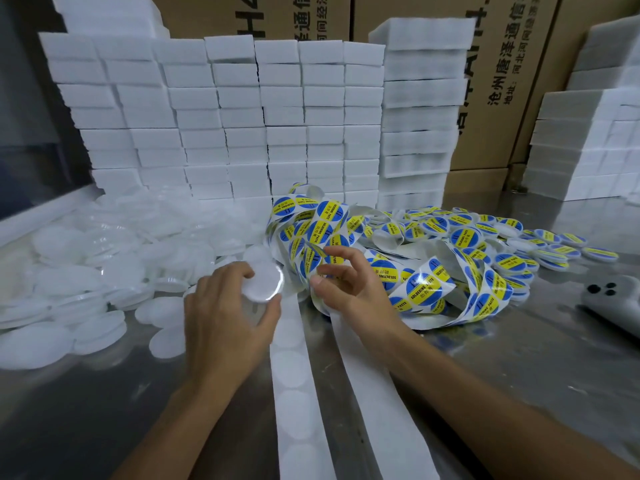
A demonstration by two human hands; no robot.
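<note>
left hand (225, 317): round tin (265, 284) (contents hidden) | right hand (349, 289): label strip (426, 287)

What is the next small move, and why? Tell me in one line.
Probably peel one sticker off the label strip with the right fingers. They are at the strip's near fold, and the left hand holds a bare white lid right beside it, ready to take one.

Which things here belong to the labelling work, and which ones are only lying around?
In the job:
round white case, gripped by the left hand
label strip, with the right hand at it
pile of plain cases
labelled cases
bare backing tape

Lying about:
stacks of white blocks
cardboard boxes
grey device
</note>
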